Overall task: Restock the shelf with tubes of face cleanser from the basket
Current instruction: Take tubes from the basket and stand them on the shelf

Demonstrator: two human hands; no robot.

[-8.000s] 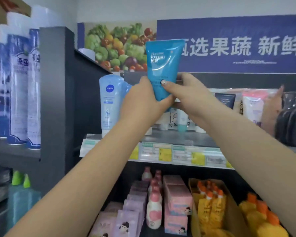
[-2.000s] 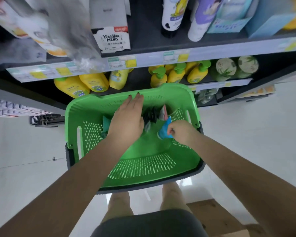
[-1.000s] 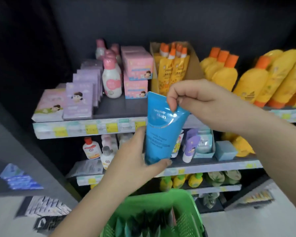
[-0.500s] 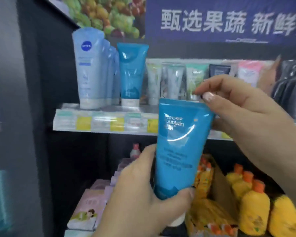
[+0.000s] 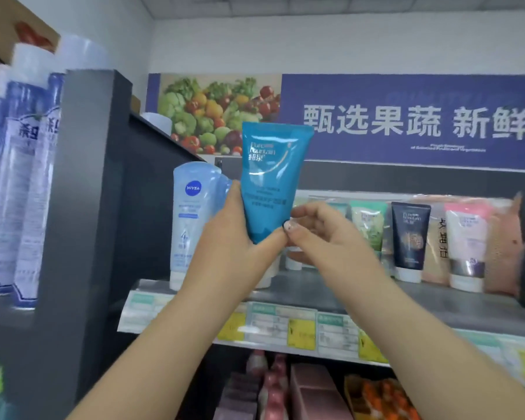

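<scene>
Tube of teal face cleanser (image 5: pixel 270 180) stands upright, cap end down, raised above the front of the shelf (image 5: pixel 331 291), its lower part gripped by the left hand (image 5: pixel 234 247) with the thumb across its front. The right hand (image 5: pixel 322 237) pinches its lower right edge with curled fingers. Pale blue Nivea tubes (image 5: pixel 191 219) stand just left; more tubes (image 5: pixel 409 237) line the shelf to the right.

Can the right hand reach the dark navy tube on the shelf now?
Probably yes. The right hand only pinches the blue tube, which the left hand grips, and nothing stands between it and the navy tube on the shelf.
</scene>
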